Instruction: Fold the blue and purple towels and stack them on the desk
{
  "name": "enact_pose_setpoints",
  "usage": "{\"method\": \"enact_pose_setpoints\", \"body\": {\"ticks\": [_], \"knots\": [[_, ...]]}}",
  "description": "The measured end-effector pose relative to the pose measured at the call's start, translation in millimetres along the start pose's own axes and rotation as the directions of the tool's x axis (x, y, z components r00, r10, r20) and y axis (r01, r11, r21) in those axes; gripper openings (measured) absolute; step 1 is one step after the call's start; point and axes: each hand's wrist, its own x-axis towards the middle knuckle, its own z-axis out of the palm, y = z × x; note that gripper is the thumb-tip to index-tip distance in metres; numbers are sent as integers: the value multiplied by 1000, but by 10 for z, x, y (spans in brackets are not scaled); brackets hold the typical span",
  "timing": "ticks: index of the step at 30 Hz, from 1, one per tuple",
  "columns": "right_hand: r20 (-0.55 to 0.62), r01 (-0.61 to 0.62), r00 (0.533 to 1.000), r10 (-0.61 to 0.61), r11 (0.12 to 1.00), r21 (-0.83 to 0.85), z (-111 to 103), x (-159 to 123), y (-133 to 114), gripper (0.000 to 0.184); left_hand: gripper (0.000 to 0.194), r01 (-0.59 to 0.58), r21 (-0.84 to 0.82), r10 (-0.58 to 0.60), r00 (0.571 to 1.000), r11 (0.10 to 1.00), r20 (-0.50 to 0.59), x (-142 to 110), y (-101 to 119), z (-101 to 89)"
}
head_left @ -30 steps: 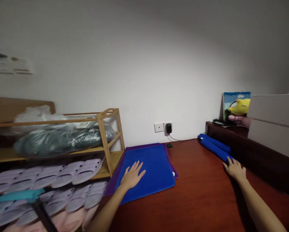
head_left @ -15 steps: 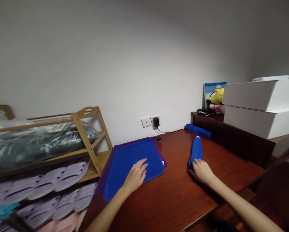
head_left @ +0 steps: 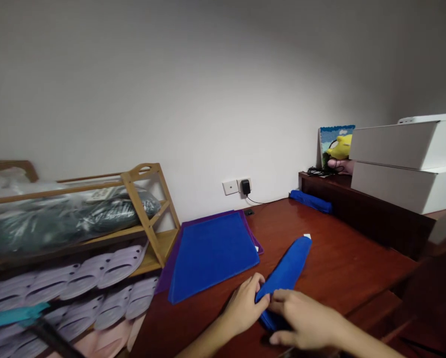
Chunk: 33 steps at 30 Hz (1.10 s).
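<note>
A rolled blue towel (head_left: 287, 268) lies on the dark red wooden table (head_left: 331, 268), with a small white tag at its far end. My left hand (head_left: 244, 307) pinches the near end of the roll from the left. My right hand (head_left: 301, 318) grips that same end from the right, fingers curled over it. A flat blue towel (head_left: 211, 252) lies spread to the left on top of a purple one (head_left: 251, 231). Another rolled blue towel (head_left: 310, 201) rests far back by the raised shelf.
A bamboo rack (head_left: 148, 209) at left holds bagged items and several lilac slippers (head_left: 81, 278). White boxes (head_left: 405, 164) sit on the raised wooden shelf (head_left: 361, 211) at right. Another person's hand (head_left: 340, 165) rests there by a yellow toy. A charger (head_left: 246, 187) sits in a wall socket.
My right hand pulled a blue roll from the back right toward me. My left hand left the flat blue towel and joined the right on the roll's near end.
</note>
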Motion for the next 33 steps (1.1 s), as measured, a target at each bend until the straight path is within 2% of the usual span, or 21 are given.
{"method": "enact_pose_setpoints", "body": {"ticks": [1,2,3,4,5,6,7,9,12,16,19,23,27,30,33], "knots": [[61,74,995,-78,995,67,-131,7,118,37,28,33,-7,-33,999,999,23,-24,-13,-6],[71,112,990,-120,988,111,-260,28,276,30,34,54,-5,-54,998,999,40,-49,-25,-12],[-66,70,996,-64,993,93,-374,60,463,32,37,63,1,-62,997,998,53,-74,-36,-18],[-221,-21,975,26,999,27,-462,100,664,40,36,66,6,-66,996,998,61,-96,-48,-26],[-310,-143,944,116,988,-65,-519,140,862,50,32,65,6,-66,995,998,69,-117,-64,-38],[-326,-238,927,186,962,-130,-545,176,1040,59,28,63,-1,-63,995,998,75,-135,-86,-57],[-290,-283,930,226,943,-173,-545,202,1182,65,24,62,-15,-61,995,998,78,-152,-113,-84],[-182,-299,948,262,927,-227,-496,212,1328,68,20,64,-39,-61,995,997,73,-193,-186,-167],[-63,-255,967,248,941,-222,-418,128,1231,69,20,67,-35,-66,997,997,45,-290,-304,-353],[55,-211,974,218,971,-109,-450,-36,858,75,25,98,-12,-98,995,995,5,-453,-408,-603],[114,-178,977,178,984,-15,-487,-93,647,65,26,129,-45,-129,992,991,-3,-541,-467,-713],[122,-196,975,188,979,59,-416,-103,520,52,20,167,-118,-166,986,979,19,-614,-605,-736],[121,-209,973,194,970,127,-329,-96,487,53,18,179,-175,-179,984,968,15,-679,-774,-701],[152,-254,960,236,961,108,-319,-102,493,56,18,199,-248,-192,980,948,52,-711,-839,-700],[174,-286,948,268,955,84,-284,-148,491,46,19,208,-312,-202,978,927,53,-681,-825,-723]]}}
